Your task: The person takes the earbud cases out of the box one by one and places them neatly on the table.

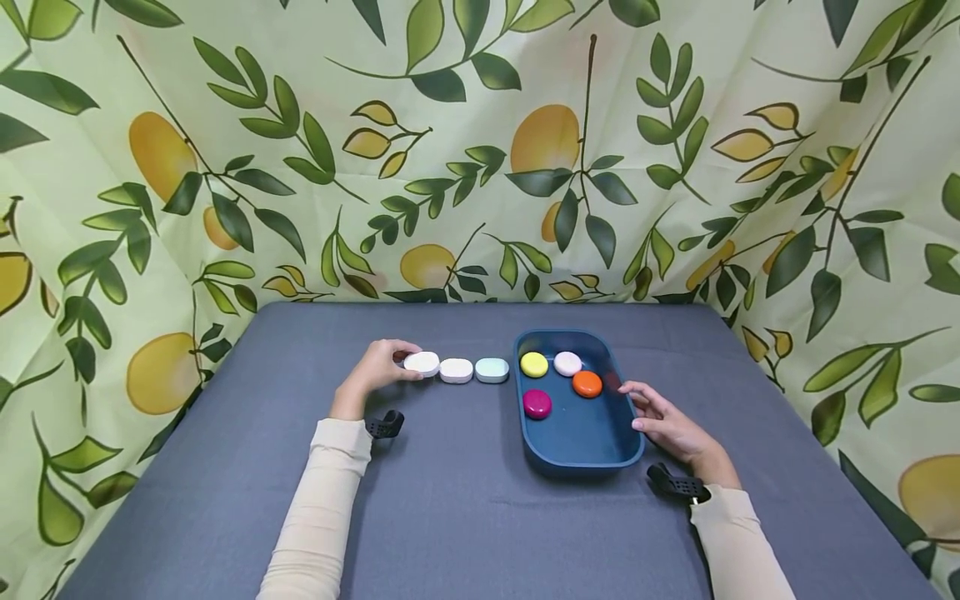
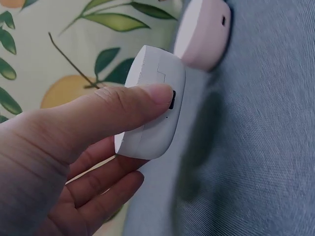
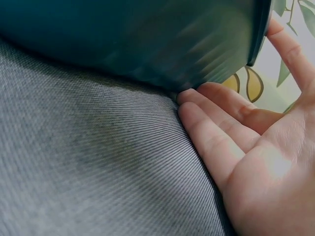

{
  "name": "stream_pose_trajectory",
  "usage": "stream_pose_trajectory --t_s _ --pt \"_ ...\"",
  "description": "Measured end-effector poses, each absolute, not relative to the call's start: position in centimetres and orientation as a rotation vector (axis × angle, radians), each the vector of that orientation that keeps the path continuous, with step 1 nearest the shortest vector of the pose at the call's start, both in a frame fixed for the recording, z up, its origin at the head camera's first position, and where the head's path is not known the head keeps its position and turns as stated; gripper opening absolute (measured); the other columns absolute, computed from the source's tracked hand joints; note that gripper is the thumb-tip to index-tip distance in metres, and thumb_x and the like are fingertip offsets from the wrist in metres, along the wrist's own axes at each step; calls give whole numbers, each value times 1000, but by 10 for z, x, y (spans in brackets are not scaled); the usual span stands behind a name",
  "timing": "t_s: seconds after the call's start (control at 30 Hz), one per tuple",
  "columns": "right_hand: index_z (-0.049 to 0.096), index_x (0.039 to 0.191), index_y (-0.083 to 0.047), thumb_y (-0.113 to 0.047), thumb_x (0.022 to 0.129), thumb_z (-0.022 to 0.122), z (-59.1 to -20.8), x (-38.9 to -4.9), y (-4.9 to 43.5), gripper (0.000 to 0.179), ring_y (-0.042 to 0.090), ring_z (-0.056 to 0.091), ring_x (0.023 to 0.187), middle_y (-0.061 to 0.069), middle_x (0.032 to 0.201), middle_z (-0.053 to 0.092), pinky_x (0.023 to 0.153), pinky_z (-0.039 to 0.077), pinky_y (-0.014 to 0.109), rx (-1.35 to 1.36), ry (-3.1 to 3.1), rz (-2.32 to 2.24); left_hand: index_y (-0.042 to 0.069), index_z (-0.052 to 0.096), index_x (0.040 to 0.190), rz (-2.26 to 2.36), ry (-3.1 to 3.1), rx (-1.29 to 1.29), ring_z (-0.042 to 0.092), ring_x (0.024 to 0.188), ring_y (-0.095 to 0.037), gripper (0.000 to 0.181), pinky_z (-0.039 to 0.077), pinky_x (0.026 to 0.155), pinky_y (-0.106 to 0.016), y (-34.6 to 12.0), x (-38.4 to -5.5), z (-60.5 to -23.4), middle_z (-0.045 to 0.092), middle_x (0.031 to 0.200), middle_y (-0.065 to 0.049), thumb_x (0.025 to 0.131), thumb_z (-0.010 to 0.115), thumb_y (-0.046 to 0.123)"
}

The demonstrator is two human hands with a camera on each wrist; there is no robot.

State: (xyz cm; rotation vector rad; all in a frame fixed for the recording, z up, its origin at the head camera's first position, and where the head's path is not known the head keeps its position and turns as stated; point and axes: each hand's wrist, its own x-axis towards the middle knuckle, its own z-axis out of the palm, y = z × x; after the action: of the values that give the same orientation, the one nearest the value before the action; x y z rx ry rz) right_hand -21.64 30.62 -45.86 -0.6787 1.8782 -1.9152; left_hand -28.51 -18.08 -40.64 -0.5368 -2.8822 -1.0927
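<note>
My left hand [image 1: 377, 367] pinches a white earbud charging case [image 1: 422, 363] between thumb and fingers, at the left end of a row. In the left wrist view the thumb presses beside the dark port on the case's side. Right of it stand a pale pink case [image 1: 456, 372] and a mint-green case [image 1: 492, 372]. My right hand [image 1: 671, 427] rests at the right side of a dark blue tray [image 1: 581, 469]. Up close in the right wrist view, its loosely extended fingers [image 3: 209, 132] meet the foot of the tray wall, and one fingertip is up at the rim.
Inside the tray are several rounded cases: a yellow one [image 1: 534, 364], a pale pink one [image 1: 567, 363], an orange one [image 1: 587, 384] and a magenta one [image 1: 537, 404]. Grey-blue cloth [image 1: 465, 500] covers the table. A leaf-patterned curtain [image 1: 465, 208] hangs behind and at both sides.
</note>
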Motion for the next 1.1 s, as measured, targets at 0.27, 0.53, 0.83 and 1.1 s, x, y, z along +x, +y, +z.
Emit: stream_pose_trajectory --t_s 0.27,0.53,0.83,1.1 --pt "45 128 -31 0 95 49 -459 -215 306 46 0 57 108 -14 127 50 91 52 17 -660 1898 -1915 -5 67 113 -1060 -2925 -505 65 97 -30 43 54 88 -42 -187 -293 -416 70 109 -23 75 80 10" --pt "45 128 -30 1 95 49 -461 -216 307 46 1 57 108 -13 128 50 91 51 17 -662 1887 -1921 -4 67 115 -1009 -2973 -500 63 98 -29 45 52 90 -41 -185 -295 -423 69 112 -22 75 80 11" --pt "44 127 -32 -1 95 50 -461 -215 305 45 1 56 108 -12 127 49 91 51 17 -614 1930 -1892 -6 62 123 -1058 -3006 -476 64 106 -34 51 52 95 -45 -187 -290 -417 67 118 -25 77 79 10" --pt "45 127 -31 -1 95 50 -459 -216 305 44 0 56 108 -12 127 50 90 51 17 -642 1914 -1915 -6 57 128 -1096 -2931 -528 58 120 -40 50 46 105 -50 -163 -289 -379 61 127 -27 82 74 9"
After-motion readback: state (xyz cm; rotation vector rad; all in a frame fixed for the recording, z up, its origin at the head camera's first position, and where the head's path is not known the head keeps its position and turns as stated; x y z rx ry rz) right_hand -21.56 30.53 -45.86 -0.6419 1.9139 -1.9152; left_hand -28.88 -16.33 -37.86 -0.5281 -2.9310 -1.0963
